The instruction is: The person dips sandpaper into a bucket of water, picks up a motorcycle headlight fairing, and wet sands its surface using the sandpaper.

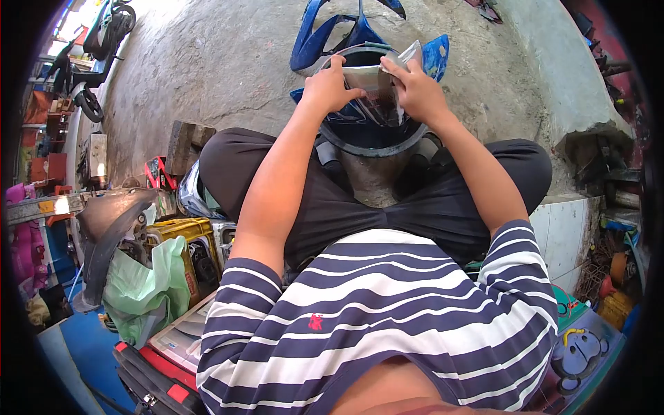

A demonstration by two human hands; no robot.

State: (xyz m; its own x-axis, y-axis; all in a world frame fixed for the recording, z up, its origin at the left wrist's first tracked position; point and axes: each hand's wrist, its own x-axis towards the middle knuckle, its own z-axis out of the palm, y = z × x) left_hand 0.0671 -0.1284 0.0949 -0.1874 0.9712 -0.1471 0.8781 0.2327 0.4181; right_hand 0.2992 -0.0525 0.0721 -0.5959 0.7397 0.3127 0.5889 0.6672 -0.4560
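Observation:
A dark bucket of dark liquid stands between my feet. Over its opening I hold a smooth, see-through plastic piece with a brownish tint, like a lens or visor. My left hand grips its left edge, thumb on the near face and fingers round the far side. At the right edge my right hand is closed, its fingers pinching a pale grey folded sheet against the piece. Blue motorcycle fairing panels lie on the concrete just beyond the bucket.
A parked scooter is at the far left. Beside my left knee lie a concrete block, yellow plastic parts and a green bag. A raised concrete ledge runs along the right, with clutter beyond it.

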